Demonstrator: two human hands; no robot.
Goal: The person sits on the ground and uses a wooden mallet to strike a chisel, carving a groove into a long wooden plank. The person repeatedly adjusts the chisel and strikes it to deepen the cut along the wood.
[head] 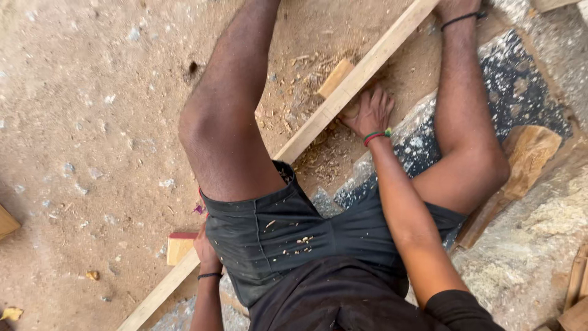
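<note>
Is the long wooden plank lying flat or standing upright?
Lying flat. The long plank runs along the ground under the legs; the right hand presses on it, the left hand is beside it.
</note>
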